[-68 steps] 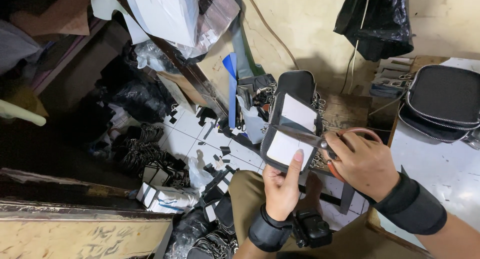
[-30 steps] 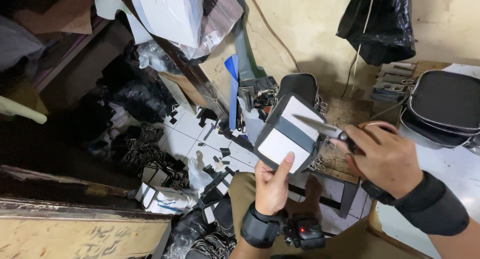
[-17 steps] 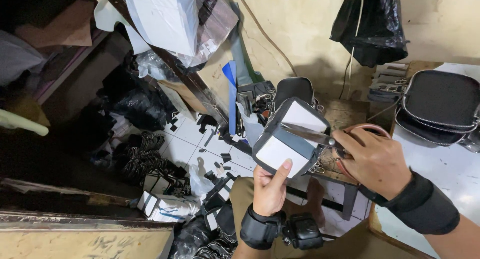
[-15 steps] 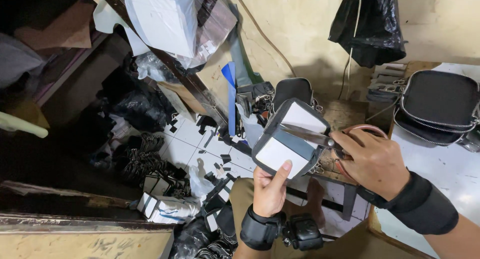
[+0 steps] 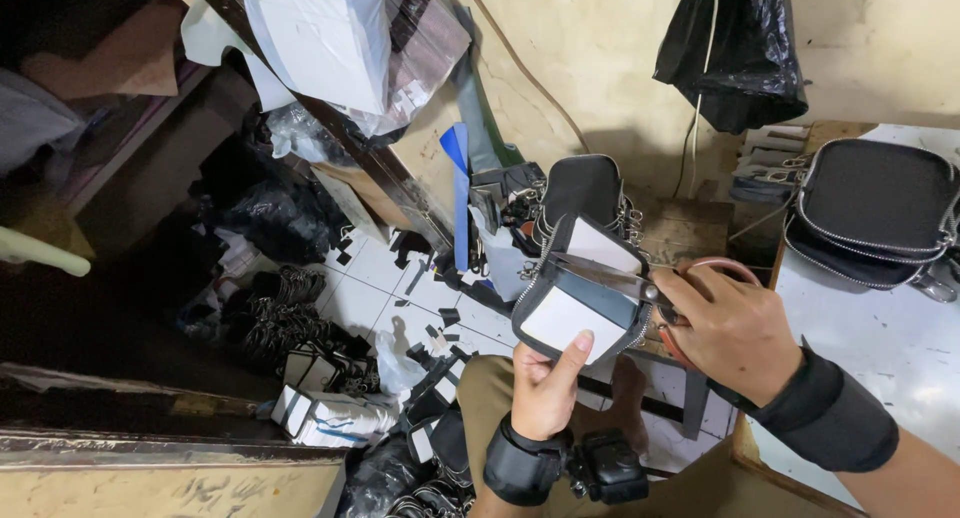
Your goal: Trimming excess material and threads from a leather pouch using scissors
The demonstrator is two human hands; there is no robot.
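My left hand (image 5: 545,383) holds up a small black zippered pouch panel (image 5: 580,303) with white backing, thumb pressed on its lower face. My right hand (image 5: 730,328) grips scissors (image 5: 620,278) with red handles, the blades lying across the panel's middle. Both wrists wear black bands. A second black pouch piece (image 5: 582,186) stands just behind the held panel.
Finished black zippered bags (image 5: 875,213) are stacked on the white table (image 5: 900,358) at right. A black plastic bag (image 5: 735,43) hangs on the wall. Black scraps litter the tiled floor (image 5: 375,288); zipper piles and white boxes (image 5: 325,418) lie at lower left.
The panel has been turned and tilted in my left hand, and the scissors moved from its right edge to lie across its middle. The view has shifted slightly.
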